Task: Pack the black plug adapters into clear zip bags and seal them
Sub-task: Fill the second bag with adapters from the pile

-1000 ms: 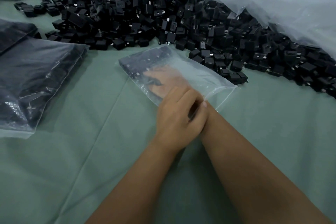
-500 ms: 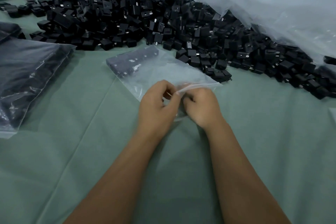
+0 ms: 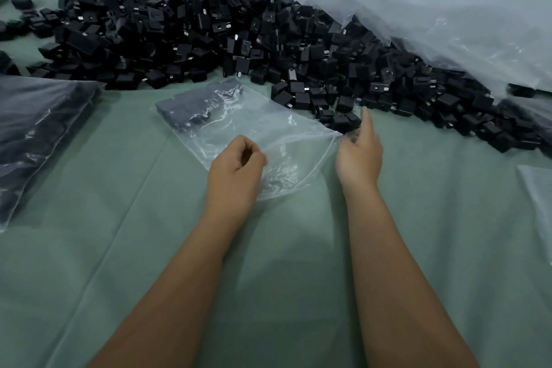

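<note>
I see a clear zip bag (image 3: pixel 257 128) lying on the green cloth (image 3: pixel 119 248). A few black plug adapters (image 3: pixel 194 106) sit at its far end. My left hand (image 3: pixel 234 172) pinches the bag's open edge. My right hand (image 3: pixel 360 155) is at the bag's right corner, one finger stretched toward the big pile of adapters (image 3: pixel 209 33). A full bag (image 3: pixel 38 131) lies on the left.

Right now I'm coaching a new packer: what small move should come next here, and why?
Probably the right hand picks adapters from the pile beside its fingers and feeds them in: the left hand pinches the zip bag mouth open, and only one row of adapters lies at its far end.
</note>
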A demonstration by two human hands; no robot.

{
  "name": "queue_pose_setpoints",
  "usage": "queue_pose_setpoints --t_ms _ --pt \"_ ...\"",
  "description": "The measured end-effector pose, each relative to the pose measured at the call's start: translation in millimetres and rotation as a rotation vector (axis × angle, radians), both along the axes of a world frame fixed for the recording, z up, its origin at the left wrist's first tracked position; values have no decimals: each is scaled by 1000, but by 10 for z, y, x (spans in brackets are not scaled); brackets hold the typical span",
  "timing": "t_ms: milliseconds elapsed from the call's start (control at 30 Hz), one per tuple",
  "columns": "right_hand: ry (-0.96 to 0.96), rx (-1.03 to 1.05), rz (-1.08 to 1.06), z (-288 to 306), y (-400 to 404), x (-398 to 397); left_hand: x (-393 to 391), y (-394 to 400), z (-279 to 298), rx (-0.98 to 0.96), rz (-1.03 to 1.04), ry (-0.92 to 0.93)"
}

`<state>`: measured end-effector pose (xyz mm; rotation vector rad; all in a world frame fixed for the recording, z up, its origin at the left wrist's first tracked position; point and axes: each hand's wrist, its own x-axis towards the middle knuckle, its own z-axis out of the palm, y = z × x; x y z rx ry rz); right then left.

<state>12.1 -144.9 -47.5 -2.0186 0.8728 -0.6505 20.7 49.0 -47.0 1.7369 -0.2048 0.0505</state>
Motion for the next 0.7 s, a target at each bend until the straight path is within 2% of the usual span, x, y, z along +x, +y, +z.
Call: queue_pose_setpoints --t_ms 67,200,267,367,500,567,633,700 --pt "150 -146 55 13 -5 26 -2 -1 -3 13 -5 -4" --pt "295 -251 96 23 -20 80 1 2 0 36 -8 -4" --pt "190 -244 50 -16 -23 58 -5 9 5 36 -21 3" --pt "-50 -72 -53 -42 -29 11 -19 13 16 32 -39 18" --pt "-81 -21 -71 -29 -18 -5 -24 14 30 38 -41 23" --pt "11 -117 -24 -27 -12 14 -29 18 31 38 -48 26" --pt "215 -306 48 -35 -11 36 -30 18 32 30 -52 32" --pt "288 -358 63 -35 -8 57 -26 18 29 33 -47 36"
